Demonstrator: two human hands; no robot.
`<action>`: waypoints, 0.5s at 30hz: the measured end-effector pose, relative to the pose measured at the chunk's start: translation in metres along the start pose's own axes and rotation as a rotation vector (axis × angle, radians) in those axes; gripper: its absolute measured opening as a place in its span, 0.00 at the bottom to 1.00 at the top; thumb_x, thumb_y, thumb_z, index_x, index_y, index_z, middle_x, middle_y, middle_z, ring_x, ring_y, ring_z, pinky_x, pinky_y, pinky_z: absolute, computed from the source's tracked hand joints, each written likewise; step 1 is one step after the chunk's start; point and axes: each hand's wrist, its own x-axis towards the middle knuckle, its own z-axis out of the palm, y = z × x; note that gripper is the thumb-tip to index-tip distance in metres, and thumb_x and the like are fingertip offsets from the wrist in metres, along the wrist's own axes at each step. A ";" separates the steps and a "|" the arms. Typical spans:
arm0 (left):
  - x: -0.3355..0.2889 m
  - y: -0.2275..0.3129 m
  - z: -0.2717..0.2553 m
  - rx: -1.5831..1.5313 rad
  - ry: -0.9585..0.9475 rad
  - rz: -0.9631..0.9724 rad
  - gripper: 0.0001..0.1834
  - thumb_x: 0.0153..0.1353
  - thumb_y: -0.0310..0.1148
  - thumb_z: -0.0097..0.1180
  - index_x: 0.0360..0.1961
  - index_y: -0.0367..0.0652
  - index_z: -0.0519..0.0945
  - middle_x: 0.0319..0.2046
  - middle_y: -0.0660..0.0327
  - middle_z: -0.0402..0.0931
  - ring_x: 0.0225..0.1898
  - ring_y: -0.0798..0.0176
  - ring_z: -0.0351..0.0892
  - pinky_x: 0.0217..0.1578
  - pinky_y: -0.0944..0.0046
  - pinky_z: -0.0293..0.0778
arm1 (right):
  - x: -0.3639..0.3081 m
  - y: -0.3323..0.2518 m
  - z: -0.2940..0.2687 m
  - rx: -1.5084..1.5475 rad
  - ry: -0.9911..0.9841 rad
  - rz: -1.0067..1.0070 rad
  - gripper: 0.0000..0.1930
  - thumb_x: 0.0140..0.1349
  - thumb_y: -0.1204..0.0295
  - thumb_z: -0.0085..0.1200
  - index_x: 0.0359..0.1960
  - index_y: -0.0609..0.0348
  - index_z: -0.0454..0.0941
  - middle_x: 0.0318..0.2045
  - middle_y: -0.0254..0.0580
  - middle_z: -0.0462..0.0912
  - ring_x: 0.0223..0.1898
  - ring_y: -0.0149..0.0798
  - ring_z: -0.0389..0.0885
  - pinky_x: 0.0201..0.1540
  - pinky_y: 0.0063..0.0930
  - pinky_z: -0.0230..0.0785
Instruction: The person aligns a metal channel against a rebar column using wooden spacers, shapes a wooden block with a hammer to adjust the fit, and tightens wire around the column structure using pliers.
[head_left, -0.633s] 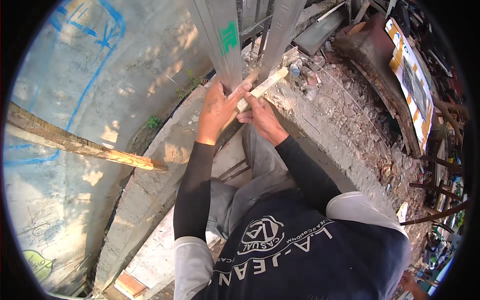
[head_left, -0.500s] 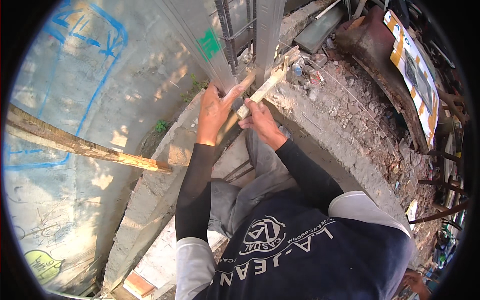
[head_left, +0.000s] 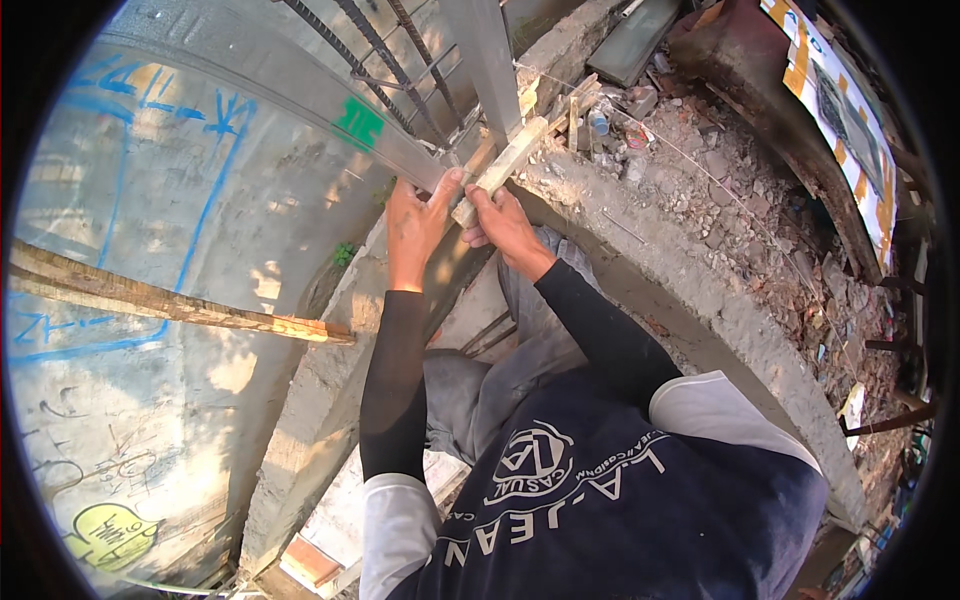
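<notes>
Above the far corner of the concrete ledge (head_left: 660,265), a person's right hand (head_left: 512,230) pinches the near end of a pale wooden strip (head_left: 517,158) between thumb and fingers. The strip's long axis slants away rightward, toward a grey upright panel (head_left: 485,60). The left hand (head_left: 416,225), slightly farther from the strip, rests against the lower end of a green-marked panel (head_left: 300,95); hidden fingertips leave its grip unclear. What the strip's far end touches is hard to make out.
</notes>
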 end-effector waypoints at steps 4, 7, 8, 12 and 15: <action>0.003 0.001 -0.003 0.012 -0.047 0.000 0.23 0.62 0.44 0.68 0.45 0.32 0.80 0.37 0.57 0.83 0.39 0.65 0.79 0.43 0.63 0.74 | -0.006 -0.011 0.002 0.037 -0.016 -0.016 0.24 0.71 0.55 0.49 0.52 0.67 0.65 0.32 0.46 0.77 0.20 0.35 0.81 0.21 0.27 0.76; 0.002 0.004 -0.001 0.007 -0.031 -0.007 0.23 0.62 0.44 0.68 0.45 0.33 0.80 0.36 0.58 0.82 0.39 0.66 0.78 0.43 0.63 0.73 | 0.002 -0.008 0.002 0.056 -0.013 -0.007 0.25 0.71 0.54 0.49 0.52 0.67 0.64 0.30 0.45 0.76 0.20 0.35 0.80 0.21 0.27 0.75; 0.002 0.005 0.001 -0.002 -0.024 0.000 0.23 0.62 0.44 0.68 0.45 0.33 0.80 0.35 0.58 0.82 0.39 0.66 0.78 0.43 0.64 0.73 | 0.006 -0.005 0.001 0.068 -0.027 0.000 0.25 0.71 0.54 0.50 0.52 0.67 0.64 0.29 0.44 0.76 0.19 0.34 0.79 0.21 0.27 0.75; 0.003 0.004 0.000 0.067 -0.030 0.005 0.22 0.62 0.43 0.68 0.44 0.34 0.80 0.35 0.60 0.81 0.38 0.66 0.77 0.42 0.64 0.73 | 0.009 0.001 -0.002 0.062 0.000 -0.004 0.25 0.71 0.53 0.51 0.51 0.67 0.65 0.28 0.42 0.75 0.19 0.33 0.78 0.20 0.27 0.73; 0.005 0.006 -0.005 0.101 -0.082 0.022 0.22 0.62 0.44 0.68 0.44 0.34 0.80 0.34 0.61 0.80 0.37 0.67 0.76 0.42 0.64 0.73 | 0.011 0.001 -0.005 0.066 -0.061 -0.021 0.25 0.71 0.53 0.50 0.50 0.68 0.65 0.28 0.42 0.75 0.19 0.32 0.77 0.20 0.26 0.72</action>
